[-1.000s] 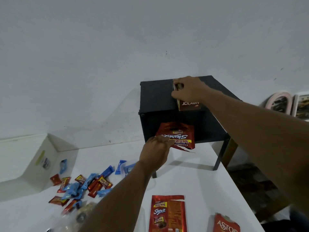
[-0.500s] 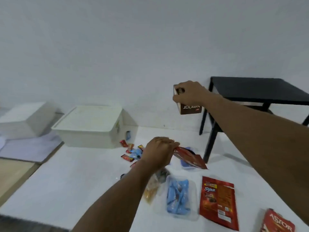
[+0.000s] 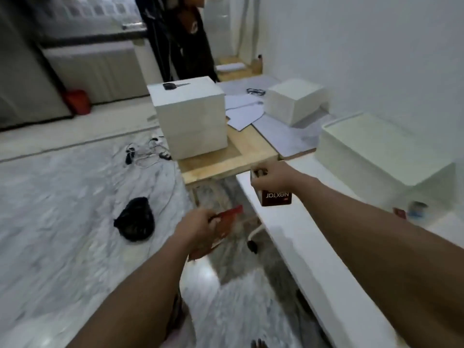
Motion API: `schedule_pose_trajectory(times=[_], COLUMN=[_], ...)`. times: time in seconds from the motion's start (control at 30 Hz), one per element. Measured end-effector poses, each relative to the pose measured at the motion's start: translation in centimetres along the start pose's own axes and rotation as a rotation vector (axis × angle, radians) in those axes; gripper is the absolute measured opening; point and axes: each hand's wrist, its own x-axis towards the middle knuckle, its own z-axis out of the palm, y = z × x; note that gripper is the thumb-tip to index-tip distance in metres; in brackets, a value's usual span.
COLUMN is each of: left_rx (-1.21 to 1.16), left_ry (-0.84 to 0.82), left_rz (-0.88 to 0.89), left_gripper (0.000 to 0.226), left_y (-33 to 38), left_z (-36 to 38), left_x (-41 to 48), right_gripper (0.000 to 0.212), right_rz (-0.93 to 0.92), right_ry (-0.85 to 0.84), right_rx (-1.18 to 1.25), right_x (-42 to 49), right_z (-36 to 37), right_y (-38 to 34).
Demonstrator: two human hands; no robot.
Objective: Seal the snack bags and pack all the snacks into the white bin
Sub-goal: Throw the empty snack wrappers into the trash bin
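My right hand [image 3: 272, 175] grips a brown Nextar snack box [image 3: 275, 197], held upside down above the left end of the white table [image 3: 296, 229]. My left hand [image 3: 198, 228] holds a red snack bag [image 3: 227, 218] out over the floor, left of the table. The white bin [image 3: 381, 156] stands on the table at the right, with its lid on. A red sachet [image 3: 399, 212] and a blue one [image 3: 418, 207] lie beside the bin. The other snacks are out of view.
A wooden table [image 3: 241, 156] beyond the white table carries a white box [image 3: 193, 121], papers and a second white box [image 3: 293, 101]. On the marble floor lie a black bag [image 3: 135, 219] and cables [image 3: 145, 151]. Dark clothes hang at the back.
My view has swung far to the left, from the table with the snacks toward the floor and room. Both hands keep their items; the left hand with the red bag now hangs over the floor.
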Motion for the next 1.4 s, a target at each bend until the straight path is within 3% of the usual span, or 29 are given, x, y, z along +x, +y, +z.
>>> schedule_pose_trajectory(times=[0.23,0.43,0.67,0.8,1.03,1.17,1.23,1.4], left_rx=[-0.208,-0.299,-0.393,-0.489,-0.523,-0.455,-0.401,-0.333], left_ry=[0.151,0.219,0.126,0.048,-0.187,-0.219,-0.235,-0.262], left_rz=[-0.535,-0.786,-0.908,-0.920,-0.848,-0.699,-0.602,-0.336], left_gripper=[0.024,0.023,0.019,0.021,0.035,0.041,0.040,0.038], left_y=[-16.2,-28.7,-43.3,-47.8,-47.1,-42.5,-39.0,-27.3], left_z=[4.4,14.6,27.8,32.4,29.5,22.9,19.1,11.4], left_x=[-3.7,-4.8,-3.2,-2.9,-2.8,-0.6,0.7,4.3], right_gripper=[0.047,0.043,0.065,0.053,0.056,0.051,0.044,0.051], right_rz=[-0.096,-0.047,0.027,0.066,0.170,0.198,0.204,0.269], right_ry=[-0.468,-0.753,-0.865,-0.878,-0.830,-0.780,-0.714,-0.478], right_rx=[0.036,0.012,0.083,0.076,0.015,-0.010,-0.001,0.103], right_x=[9.1,12.6,19.0,20.2,19.3,17.7,16.6,11.8], right_z=[19.4,38.0,58.4,65.4,62.2,54.5,49.5,35.9], right_y=[-4.4,-3.5,0.3,1.7,0.1,-2.0,-3.1,-2.7])
